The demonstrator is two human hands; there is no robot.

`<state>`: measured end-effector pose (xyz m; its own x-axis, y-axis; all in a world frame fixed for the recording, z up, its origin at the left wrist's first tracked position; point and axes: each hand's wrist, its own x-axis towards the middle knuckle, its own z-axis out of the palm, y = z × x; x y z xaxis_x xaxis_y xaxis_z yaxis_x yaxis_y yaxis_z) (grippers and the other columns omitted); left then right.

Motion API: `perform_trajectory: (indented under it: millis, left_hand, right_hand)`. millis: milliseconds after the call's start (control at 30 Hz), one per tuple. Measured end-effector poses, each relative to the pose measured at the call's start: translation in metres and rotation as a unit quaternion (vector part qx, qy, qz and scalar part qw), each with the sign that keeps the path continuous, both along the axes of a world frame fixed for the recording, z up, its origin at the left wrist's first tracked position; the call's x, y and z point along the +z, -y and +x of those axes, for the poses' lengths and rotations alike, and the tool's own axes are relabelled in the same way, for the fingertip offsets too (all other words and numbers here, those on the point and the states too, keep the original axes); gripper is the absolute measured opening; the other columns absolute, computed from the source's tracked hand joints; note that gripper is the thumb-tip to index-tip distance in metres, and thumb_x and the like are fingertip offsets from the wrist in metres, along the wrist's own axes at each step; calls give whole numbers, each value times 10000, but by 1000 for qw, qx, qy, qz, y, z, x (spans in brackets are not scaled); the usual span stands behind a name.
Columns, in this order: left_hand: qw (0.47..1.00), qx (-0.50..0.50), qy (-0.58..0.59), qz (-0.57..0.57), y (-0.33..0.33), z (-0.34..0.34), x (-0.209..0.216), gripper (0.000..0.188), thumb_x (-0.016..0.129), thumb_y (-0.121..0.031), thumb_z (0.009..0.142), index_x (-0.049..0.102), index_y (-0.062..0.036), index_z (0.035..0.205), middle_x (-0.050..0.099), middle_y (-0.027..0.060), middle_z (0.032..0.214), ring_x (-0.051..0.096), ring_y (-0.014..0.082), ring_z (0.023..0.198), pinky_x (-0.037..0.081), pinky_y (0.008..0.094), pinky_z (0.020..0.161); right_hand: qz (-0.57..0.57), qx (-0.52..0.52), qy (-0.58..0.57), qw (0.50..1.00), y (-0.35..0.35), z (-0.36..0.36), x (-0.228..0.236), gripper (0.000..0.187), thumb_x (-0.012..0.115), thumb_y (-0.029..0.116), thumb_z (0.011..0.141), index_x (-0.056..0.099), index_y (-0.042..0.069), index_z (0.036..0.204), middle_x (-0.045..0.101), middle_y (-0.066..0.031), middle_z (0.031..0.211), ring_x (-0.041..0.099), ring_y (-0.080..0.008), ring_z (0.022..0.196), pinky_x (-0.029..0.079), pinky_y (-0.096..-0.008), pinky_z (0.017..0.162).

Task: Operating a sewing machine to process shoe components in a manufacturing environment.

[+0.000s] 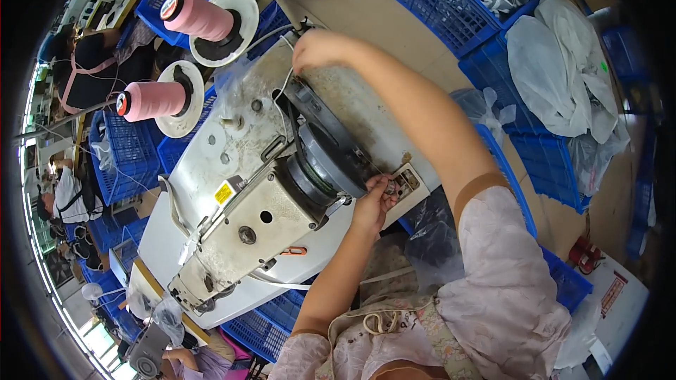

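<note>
A beige industrial sewing machine (246, 222) with a dark handwheel (327, 162) stands on a worn white table (179, 176). My left hand (377, 200) is beside the handwheel, its fingertips pinched together; what is in them is too small to make out. Next to these fingers, a small tray (408, 186) is set into the table's corner and holds little metal parts. My right hand (320, 51) reaches across to the table's far edge, by a pale cable and the end of the dark motor housing (320, 109). It is blurred and its fingers are mostly hidden.
Two pink thread cones (204, 17) (158, 100) sit on round white holders at the far left. Blue crates (429, 7) with bagged cloth line the far and right sides. An orange-handled tool (293, 250) lies beside the machine. Other people (74, 193) sit at the left.
</note>
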<state>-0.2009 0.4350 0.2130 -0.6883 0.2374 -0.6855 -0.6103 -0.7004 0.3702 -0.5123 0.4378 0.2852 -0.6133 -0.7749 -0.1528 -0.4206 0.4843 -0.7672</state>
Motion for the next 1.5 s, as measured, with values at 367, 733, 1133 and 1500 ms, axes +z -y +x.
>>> perform_trajectory:
  millis: [367, 733, 1133, 1500]
  left_hand:
    - [991, -19, -61, -116, -5, -2, 11, 169, 509, -197, 941, 565, -53, 1008, 603, 58, 837, 544, 110, 652, 455, 233, 601]
    - [968, -74, -99, -219, 2, -1, -6, 160, 474, -175, 949, 557, -43, 981, 578, 38, 826, 538, 100, 646, 442, 235, 594]
    - [979, 3, -83, -187, -2, -9, -6, 141, 489, -134, 927, 554, -10, 947, 574, 71, 840, 560, 123, 638, 459, 247, 559]
    - [980, -23, -78, -184, 3, -5, -10, 178, 478, -192, 950, 538, -38, 1015, 563, 45, 810, 548, 119, 664, 456, 247, 601]
  right_hand:
    - [-231, -179, 350, 890, -26, 30, -1, 211, 561, 177, 870, 651, -6, 921, 438, 49, 563, 327, -37, 474, 214, -207, 421]
    - [-250, -197, 375, 871, -27, 44, -9, 217, 542, 158, 878, 630, -28, 945, 477, 32, 587, 353, -39, 458, 246, -203, 406]
    - [-257, -218, 389, 858, -35, 51, -11, 226, 546, 182, 876, 631, 0, 980, 540, 26, 657, 435, -35, 512, 337, -198, 461]
    - [-236, -196, 375, 875, -36, 56, -10, 151, 564, 170, 852, 644, 50, 898, 570, 13, 670, 470, -59, 522, 368, -207, 471]
